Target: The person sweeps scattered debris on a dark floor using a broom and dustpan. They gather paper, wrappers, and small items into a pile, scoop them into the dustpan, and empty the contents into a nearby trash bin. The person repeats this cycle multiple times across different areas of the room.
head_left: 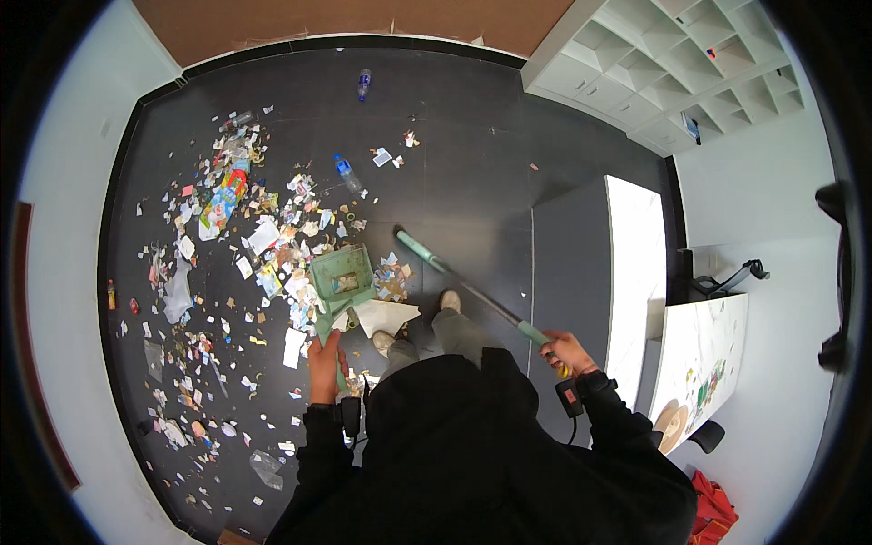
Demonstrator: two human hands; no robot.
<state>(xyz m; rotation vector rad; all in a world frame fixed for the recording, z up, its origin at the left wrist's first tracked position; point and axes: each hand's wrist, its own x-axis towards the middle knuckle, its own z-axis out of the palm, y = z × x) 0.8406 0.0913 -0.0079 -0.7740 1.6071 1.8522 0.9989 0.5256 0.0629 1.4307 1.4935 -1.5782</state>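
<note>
My left hand (324, 371) is closed around the handle of a green dustpan (360, 262), which lies over the litter just ahead of my feet. Inside the pan is a small piece of debris. A large white sheet of paper (386, 317) lies against its near right side, and small scraps (391, 276) are heaped by its right edge. My right hand (569, 352) grips the end of a long-handled broom (481, 295) with a grey-and-green shaft. The shaft slants forward and left, its dark lower end on the floor ahead of my right shoe, apart from the dustpan.
Paper scraps, wrappers and plastic bags (178, 292) cover the floor on the left. Two plastic bottles, one nearer (346, 173) and one farther (364, 84), lie ahead. On the right stand a white-topped counter (634, 263) and a littered desk (681, 338); white shelves (636, 77) are at the far right.
</note>
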